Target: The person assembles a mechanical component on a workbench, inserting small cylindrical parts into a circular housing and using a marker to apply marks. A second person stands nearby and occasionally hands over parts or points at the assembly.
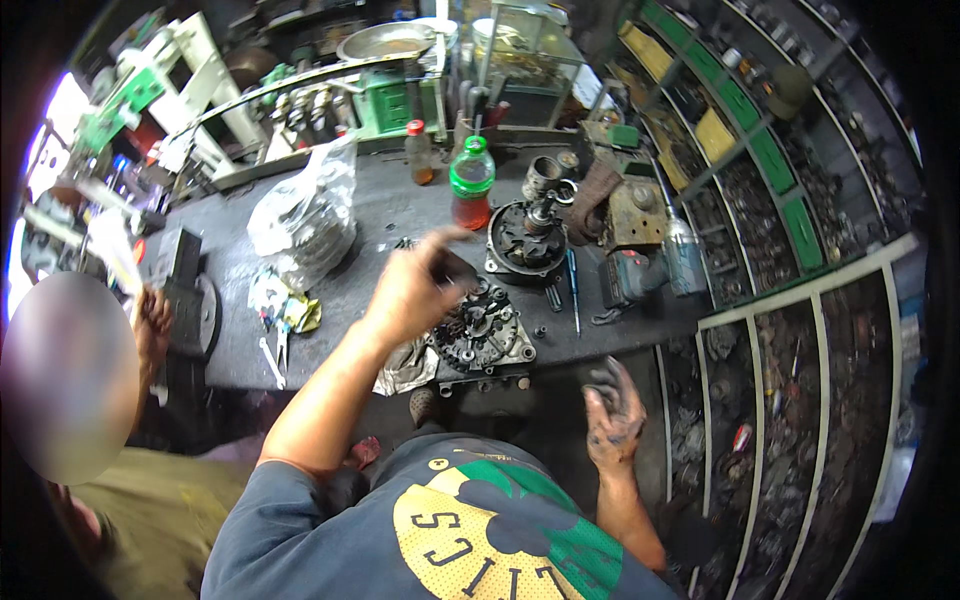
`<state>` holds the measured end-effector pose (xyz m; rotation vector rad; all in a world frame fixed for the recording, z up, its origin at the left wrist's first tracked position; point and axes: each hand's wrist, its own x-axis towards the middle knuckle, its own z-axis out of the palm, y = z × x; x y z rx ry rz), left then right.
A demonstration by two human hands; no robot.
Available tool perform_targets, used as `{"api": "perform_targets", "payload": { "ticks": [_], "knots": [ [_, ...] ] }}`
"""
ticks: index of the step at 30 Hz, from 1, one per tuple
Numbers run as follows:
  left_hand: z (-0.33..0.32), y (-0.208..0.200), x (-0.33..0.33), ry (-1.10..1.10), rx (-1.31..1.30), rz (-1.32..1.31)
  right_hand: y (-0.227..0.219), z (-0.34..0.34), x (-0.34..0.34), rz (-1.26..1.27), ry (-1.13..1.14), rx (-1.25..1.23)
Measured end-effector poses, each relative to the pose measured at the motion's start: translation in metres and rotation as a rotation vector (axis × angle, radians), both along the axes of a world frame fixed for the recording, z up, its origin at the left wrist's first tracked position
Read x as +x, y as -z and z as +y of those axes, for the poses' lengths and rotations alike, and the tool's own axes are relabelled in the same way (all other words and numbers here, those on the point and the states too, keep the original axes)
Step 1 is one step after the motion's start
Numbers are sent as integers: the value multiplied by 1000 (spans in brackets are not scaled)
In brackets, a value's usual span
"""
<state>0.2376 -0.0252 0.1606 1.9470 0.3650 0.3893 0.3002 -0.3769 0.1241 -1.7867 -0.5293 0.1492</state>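
My left hand (pixel 408 290) hangs over the near part of the bench, above a round metal housing (pixel 485 335) with open coils and slots, which looks like an alternator end cover. Its fingers are bent but apart, their tips darkened, and I see nothing held. My right hand (pixel 613 412), smeared with black grease, is off the bench's front edge with its fingers loosely spread and holding nothing. Behind the housing stands a second round part with a finned rotor and upright shaft (pixel 527 240). A crumpled pale cloth (pixel 408 368) lies left of the housing.
A green-capped bottle of red liquid (pixel 472 190), a smaller red-capped bottle (pixel 419 155) and a clear plastic bag (pixel 305 215) stand behind. Right are a screwdriver (pixel 573 290), a power tool (pixel 630 275) and shelves (pixel 800 400). Left lie a wrench (pixel 271 362), pliers (pixel 282 345) and a vise (pixel 180 290); another person's hand (pixel 152 325) is there.
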Motion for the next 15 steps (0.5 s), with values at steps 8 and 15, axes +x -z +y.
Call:
{"api": "perform_targets", "payload": {
  "ticks": [8,15],
  "knots": [
    [-113,4,-72,-43,-17,-101,-60,87,31,-345,-675,7],
    [-135,72,-165,-735,-39,-96,-10,96,40,-651,-779,-90]
  ]
}}
